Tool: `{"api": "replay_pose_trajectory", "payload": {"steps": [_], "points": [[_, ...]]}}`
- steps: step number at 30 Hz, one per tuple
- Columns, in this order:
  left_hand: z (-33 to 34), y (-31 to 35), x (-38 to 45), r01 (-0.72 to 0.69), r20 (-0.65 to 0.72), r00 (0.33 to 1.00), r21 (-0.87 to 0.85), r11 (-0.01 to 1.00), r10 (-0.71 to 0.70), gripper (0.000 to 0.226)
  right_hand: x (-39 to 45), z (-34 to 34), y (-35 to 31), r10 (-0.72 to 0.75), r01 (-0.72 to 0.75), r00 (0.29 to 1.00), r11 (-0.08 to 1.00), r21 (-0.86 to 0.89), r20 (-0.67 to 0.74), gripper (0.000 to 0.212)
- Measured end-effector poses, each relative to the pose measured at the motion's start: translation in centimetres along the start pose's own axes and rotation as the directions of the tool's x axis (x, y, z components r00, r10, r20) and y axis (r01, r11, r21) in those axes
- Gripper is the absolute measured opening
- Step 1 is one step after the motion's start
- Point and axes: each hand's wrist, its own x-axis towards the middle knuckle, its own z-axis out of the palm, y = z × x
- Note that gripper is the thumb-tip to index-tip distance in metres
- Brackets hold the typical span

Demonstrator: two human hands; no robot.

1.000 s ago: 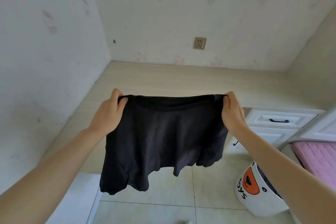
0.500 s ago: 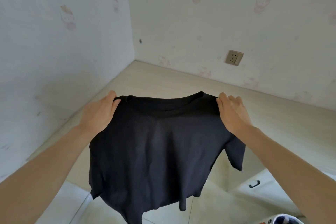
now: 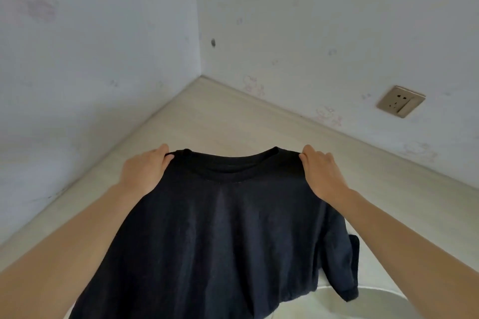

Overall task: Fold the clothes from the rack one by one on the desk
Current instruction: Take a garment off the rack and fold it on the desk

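A pale wood-grain counter [image 3: 220, 122] runs into a corner between two white walls with faint pink cartoon prints, and a beige wall socket [image 3: 400, 101] sits on the right-hand wall. Over that counter a black short-sleeved cotton T-shirt [image 3: 220, 235] is held up by its shoulders, collar toward the corner: the left hand [image 3: 145, 171] pinches the left shoulder seam and the right hand [image 3: 321, 173] pinches the right one, fingers curled over the fabric. The body of the shirt drapes toward the camera and one sleeve hangs loose past the near edge at the right. No folded garment shows on the counter, and the rack is out of view. By my reading the folding of this shirt has not begun: it must first be laid flat, then folded, and how many clothes remain cannot be told.
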Motion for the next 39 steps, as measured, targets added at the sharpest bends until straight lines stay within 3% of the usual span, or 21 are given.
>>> {"api": "replay_pose_trajectory", "payload": {"steps": [6,9,14,16,20,24,29,32,35,39], "points": [[4.9,-1.1,7.7,-0.072,0.026,0.997,0.052,0.996,0.070,0.035,8.1,4.2,0.9,0.051,-0.050,0.995,0.999,-0.018,0.082,0.030],[6.7,-1.4,11.9,-0.138,-0.018,0.990,0.079,0.987,0.140,0.034,12.2,5.4,1.7,0.074,-0.081,0.993,0.994,0.072,0.092,0.029],[7.7,-1.2,19.0,-0.168,-0.009,0.986,0.074,0.983,0.169,0.031,18.3,6.4,2.9,0.061,-0.096,0.988,0.960,0.265,0.139,0.007],[8.3,-1.3,22.2,-0.181,-0.018,0.983,0.048,0.982,0.183,0.027,21.0,6.7,3.2,0.004,-0.032,0.991,0.978,0.207,0.137,0.015],[8.8,-1.4,28.1,-0.145,-0.044,0.988,0.009,0.989,0.146,0.010,26.1,7.7,3.6,-0.136,0.142,0.987,0.987,-0.072,0.089,0.023],[9.3,0.0,31.9,-0.013,-0.098,0.995,0.034,0.999,0.016,0.025,30.0,9.5,3.5,-0.143,0.152,0.987,0.980,-0.131,0.076,0.039],[12.2,2.1,30.7,0.093,0.125,0.987,0.089,0.992,-0.103,0.071,30.4,11.1,3.2,-0.049,0.100,0.955,0.981,-0.163,0.291,0.056],[14.1,3.3,28.1,0.066,0.239,0.968,0.075,0.995,-0.083,0.070,29.4,11.7,3.9,-0.084,0.142,0.942,0.977,-0.159,0.326,0.054],[14.9,5.3,24.7,0.009,0.250,0.968,0.066,0.998,-0.025,0.058,28.1,11.8,5.5,-0.084,0.154,0.934,0.972,-0.178,0.346,0.053],[15.0,10.5,19.2,-0.174,0.257,0.953,0.041,0.984,0.159,0.056,26.5,10.8,8.1,-0.042,0.123,0.919,0.975,-0.185,0.392,0.051]]}}
